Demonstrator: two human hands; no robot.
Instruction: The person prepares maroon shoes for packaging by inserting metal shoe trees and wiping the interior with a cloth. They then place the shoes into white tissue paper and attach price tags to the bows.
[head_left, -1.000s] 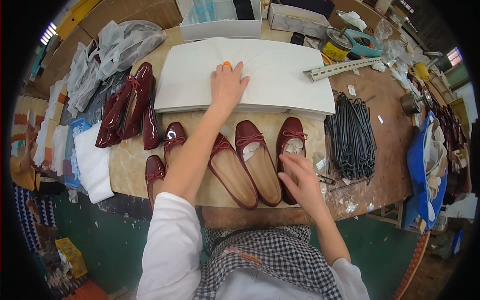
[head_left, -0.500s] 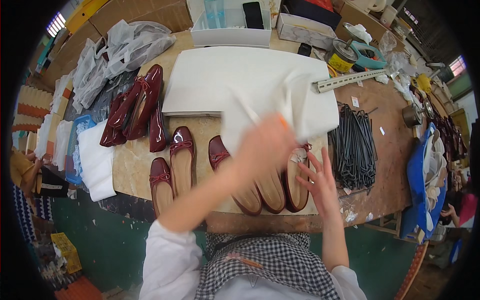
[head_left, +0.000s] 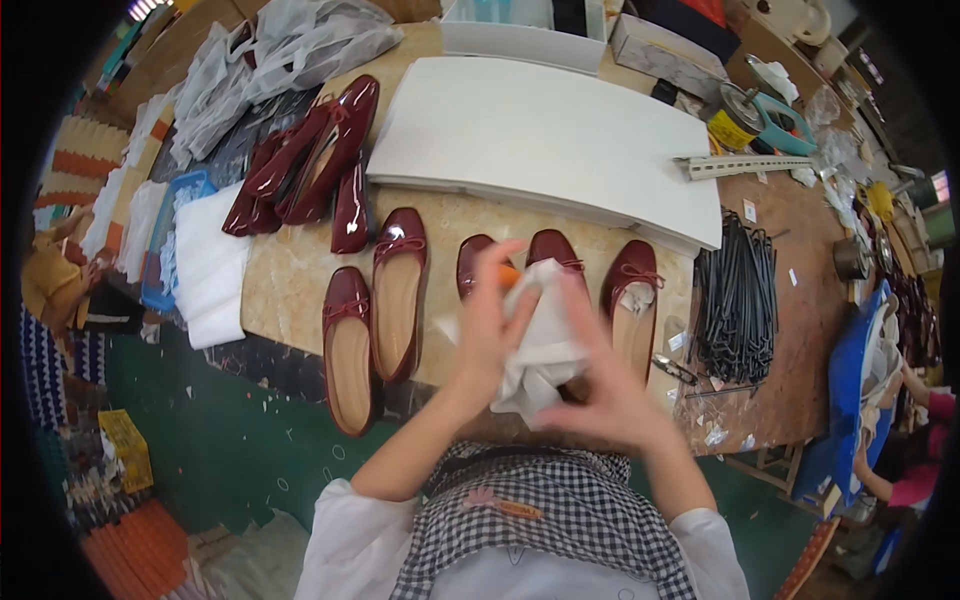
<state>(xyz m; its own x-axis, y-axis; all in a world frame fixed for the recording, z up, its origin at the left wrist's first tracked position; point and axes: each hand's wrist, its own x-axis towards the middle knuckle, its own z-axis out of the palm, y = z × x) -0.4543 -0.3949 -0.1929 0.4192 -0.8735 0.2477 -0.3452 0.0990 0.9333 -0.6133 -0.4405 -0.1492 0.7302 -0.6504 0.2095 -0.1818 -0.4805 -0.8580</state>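
Note:
Between my two hands is a crumpled sheet of white tissue paper [head_left: 545, 335], held above the table's near edge. My left hand [head_left: 488, 340] grips its left side, with something orange at the fingers. My right hand [head_left: 612, 395], slightly blurred, presses the paper from the right. Behind them stand burgundy patent ballet flats with bows: one flat [head_left: 475, 262] and its neighbour [head_left: 553, 248] are partly covered by my hands and the paper. A third flat [head_left: 632, 310] on the right has whitish stuffing near its toe. Two more flats, a front one [head_left: 347, 370] and one behind it [head_left: 400, 300], sit to the left.
A stack of white paper sheets [head_left: 540, 140] lies beyond the shoes. More burgundy flats [head_left: 320, 165] are piled at the left by a white cloth [head_left: 212, 265]. On the right are black bent rods [head_left: 735, 300], a perforated metal strip [head_left: 750, 167] and a blue bin [head_left: 845, 370].
A sheet has come off the stack and is now bunched between both hands near me. My left hand has drawn back from the stack; the view has shifted.

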